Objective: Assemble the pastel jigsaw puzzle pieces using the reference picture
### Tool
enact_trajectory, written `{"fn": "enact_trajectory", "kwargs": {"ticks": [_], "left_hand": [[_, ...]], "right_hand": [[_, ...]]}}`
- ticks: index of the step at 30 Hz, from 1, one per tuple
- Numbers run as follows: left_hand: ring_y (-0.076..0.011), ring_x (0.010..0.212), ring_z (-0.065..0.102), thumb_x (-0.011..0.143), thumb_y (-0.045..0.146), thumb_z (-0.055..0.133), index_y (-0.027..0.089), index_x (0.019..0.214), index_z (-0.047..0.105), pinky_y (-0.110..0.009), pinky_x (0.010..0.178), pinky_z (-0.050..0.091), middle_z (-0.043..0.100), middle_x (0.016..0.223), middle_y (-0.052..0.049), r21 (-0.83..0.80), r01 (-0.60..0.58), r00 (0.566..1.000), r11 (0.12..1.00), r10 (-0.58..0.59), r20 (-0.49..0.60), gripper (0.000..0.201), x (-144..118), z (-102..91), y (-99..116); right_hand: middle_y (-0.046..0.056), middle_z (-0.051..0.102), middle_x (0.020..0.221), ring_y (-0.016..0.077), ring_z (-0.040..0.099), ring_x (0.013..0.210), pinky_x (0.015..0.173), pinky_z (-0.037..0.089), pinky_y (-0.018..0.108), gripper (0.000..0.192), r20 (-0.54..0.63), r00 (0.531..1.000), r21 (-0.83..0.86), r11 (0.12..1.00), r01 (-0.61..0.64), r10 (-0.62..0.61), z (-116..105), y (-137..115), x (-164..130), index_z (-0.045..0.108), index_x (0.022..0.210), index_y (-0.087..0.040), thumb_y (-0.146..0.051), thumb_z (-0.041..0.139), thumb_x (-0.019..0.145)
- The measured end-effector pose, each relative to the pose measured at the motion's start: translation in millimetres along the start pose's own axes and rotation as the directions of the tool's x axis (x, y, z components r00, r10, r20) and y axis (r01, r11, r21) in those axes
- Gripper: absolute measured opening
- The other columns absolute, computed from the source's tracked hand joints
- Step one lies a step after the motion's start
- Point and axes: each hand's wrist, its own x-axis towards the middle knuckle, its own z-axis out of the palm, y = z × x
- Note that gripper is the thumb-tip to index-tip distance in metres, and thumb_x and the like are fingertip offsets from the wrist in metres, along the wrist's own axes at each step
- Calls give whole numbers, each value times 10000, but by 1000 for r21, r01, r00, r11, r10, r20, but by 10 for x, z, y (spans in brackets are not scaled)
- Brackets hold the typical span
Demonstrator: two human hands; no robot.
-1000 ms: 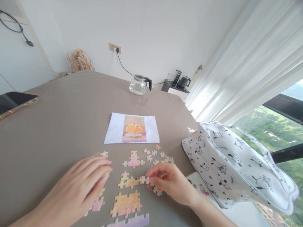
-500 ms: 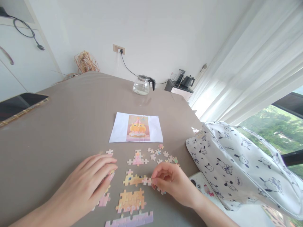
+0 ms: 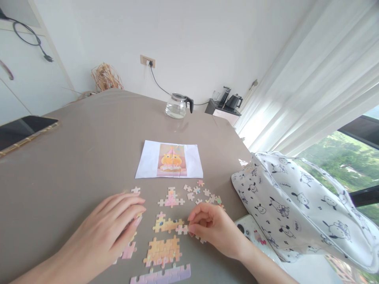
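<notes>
Fingers (image 3: 194, 221) of right hand (image 3: 214, 230) pinched on one puzzle piece (image 3: 182, 229), pressed against yellow cluster (image 3: 167, 225). Left hand (image 3: 105, 232) flat, fingers together, over pieces on bench (image 3: 74, 165). Four joined clusters near; one reference picture (image 3: 170, 159), one bag (image 3: 296, 209) beyond.

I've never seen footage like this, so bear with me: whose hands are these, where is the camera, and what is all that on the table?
There is no machine here. A camera worn on a person's head looks down at their own two bare hands. The left hand lies flat on the grey table, partly covering some puzzle pieces. The right hand pinches a small puzzle piece against a joined yellow strip. More joined sections and loose pieces lie around. Beyond them sits a reference picture, farther off a glass jug, and to the right a patterned bag.
</notes>
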Motion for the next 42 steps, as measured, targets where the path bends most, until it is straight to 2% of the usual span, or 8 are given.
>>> {"fn": "enact_trajectory", "kwargs": {"ticks": [5, 12, 19, 23, 30, 36, 42], "left_hand": [[-197, 1191, 475, 963, 338, 453, 283, 1064, 582, -348, 1061, 282, 604, 1183, 7, 15, -9, 1000, 1000, 9, 4, 173, 0, -3, -20], [-182, 1134, 536, 909, 308, 540, 269, 1074, 591, -299, 1012, 322, 635, 1163, 17, 170, -180, 984, 969, 180, 15, 177, 24, -27, -140], [-189, 1114, 570, 901, 317, 548, 269, 1075, 605, -310, 993, 363, 654, 1153, 16, 205, -192, 981, 960, 194, 8, 190, 18, -37, -151], [-191, 1103, 581, 896, 323, 544, 270, 1065, 616, -304, 982, 379, 663, 1141, 16, 207, -197, 979, 958, 202, -6, 191, 24, -39, -147], [-187, 1119, 570, 898, 317, 543, 270, 1063, 611, -296, 991, 366, 656, 1141, 15, 195, -187, 982, 963, 190, 4, 184, 20, -33, -140], [-201, 1130, 574, 889, 339, 545, 285, 1075, 611, -314, 977, 395, 661, 1154, 20, 196, -184, 983, 963, 185, 12, 205, 1, -38, -159], [-199, 1137, 561, 898, 332, 534, 273, 1085, 601, -318, 1000, 362, 653, 1155, 19, 184, -177, 984, 967, 176, 24, 207, 12, -33, -151]], "right_hand": [[9, 701, 808, 108, 532, 616, 495, 399, 187, 124, 11, 999, -73, 997, -39, 39, -13, 16, -1, 598, 880, -194, -171, 635, 764], [5, 700, 766, 95, 544, 603, 494, 383, 171, 81, 53, 997, -127, 991, -52, 59, -87, -17, 9, 626, 832, -182, -198, 665, 762], [8, 706, 776, 78, 494, 554, 454, 374, 154, 60, 49, 997, -186, 981, -51, 61, -167, -60, 19, 625, 806, -182, -192, 663, 760], [2, 689, 768, 88, 488, 515, 421, 393, 173, 47, 47, 995, -165, 984, -75, 83, -224, -75, 29, 612, 787, -193, -193, 648, 758], [-17, 679, 736, 78, 432, 553, 519, 333, 200, 26, 117, 992, -208, 975, 74, -51, -143, -106, -10, 672, 807, -187, -182, 661, 784], [-20, 701, 765, 75, 427, 536, 513, 322, 198, 69, 89, 996, -261, 964, 44, -21, -164, -66, 18, 679, 830, -195, -162, 654, 774], [-14, 690, 780, 61, 466, 467, 410, 375, 164, 70, 111, 992, -201, 979, -29, 52, -254, -47, 43, 648, 823, -194, -183, 659, 754]]}}
